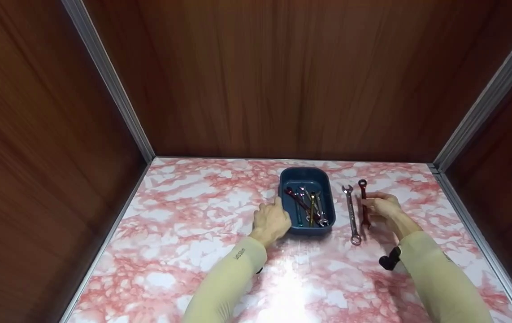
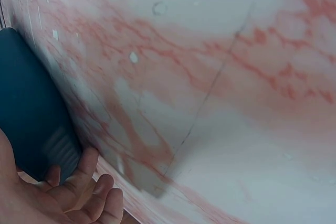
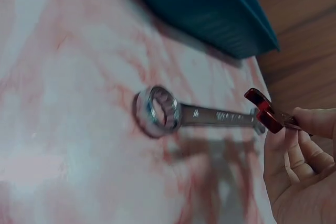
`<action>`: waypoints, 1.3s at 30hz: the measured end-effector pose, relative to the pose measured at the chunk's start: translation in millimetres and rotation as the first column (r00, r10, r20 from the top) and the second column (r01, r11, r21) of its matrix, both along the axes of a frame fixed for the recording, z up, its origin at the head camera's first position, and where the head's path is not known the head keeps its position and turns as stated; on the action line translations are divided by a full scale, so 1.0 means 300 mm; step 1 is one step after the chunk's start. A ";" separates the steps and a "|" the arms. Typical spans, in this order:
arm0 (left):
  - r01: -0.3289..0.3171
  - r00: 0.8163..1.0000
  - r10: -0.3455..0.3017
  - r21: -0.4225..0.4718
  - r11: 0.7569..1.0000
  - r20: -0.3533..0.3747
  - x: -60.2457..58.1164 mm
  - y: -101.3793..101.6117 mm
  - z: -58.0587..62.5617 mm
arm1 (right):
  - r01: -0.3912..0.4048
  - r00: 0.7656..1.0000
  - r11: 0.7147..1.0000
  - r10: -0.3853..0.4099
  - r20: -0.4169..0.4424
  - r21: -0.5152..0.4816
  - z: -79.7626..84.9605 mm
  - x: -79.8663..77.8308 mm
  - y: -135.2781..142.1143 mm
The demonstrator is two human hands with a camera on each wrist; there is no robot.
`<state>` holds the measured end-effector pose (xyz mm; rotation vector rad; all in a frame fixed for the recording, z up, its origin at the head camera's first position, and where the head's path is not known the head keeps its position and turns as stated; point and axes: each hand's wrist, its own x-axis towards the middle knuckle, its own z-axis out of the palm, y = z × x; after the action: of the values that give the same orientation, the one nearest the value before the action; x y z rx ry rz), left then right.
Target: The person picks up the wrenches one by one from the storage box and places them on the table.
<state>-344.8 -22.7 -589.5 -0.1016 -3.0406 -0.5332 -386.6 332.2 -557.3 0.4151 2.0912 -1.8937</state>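
- In the head view, we see the left hand [image 1: 271, 222] at the left side of a blue bin [image 1: 306, 231] with several wrenches [image 1: 312, 208] inside.
- There, the right hand [image 1: 386, 208] pinches a red wrench [image 1: 364, 190] just right of a silver wrench [image 1: 351, 215].
- From the left wrist, we see loosely bent fingers by the bin; we cannot tell whether they grip it.
- From the right wrist, we see thumb and fingers pinching the red wrench above the tabletop [image 3: 79, 93].
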 end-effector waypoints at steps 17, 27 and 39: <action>0.014 1.000 -0.014 -0.021 1.000 0.001 0.001 0.002 0.003 | 0.044 0.999 0.970 -0.043 -0.012 0.238 -0.087 0.009 0.070; 0.011 1.000 -0.011 -0.015 1.000 0.011 -0.003 -0.003 -0.003 | 0.016 0.999 0.928 -0.001 -0.041 0.373 -0.102 -0.011 0.066; 0.007 1.000 -0.008 -0.008 1.000 -0.030 0.010 -0.004 0.003 | 0.030 0.998 0.920 -0.008 -0.056 0.390 -0.108 -0.012 0.059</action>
<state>-341.9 -23.7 -588.4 -0.1202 -3.0145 -0.5151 -390.0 350.0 -589.7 0.4748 2.5145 -1.5019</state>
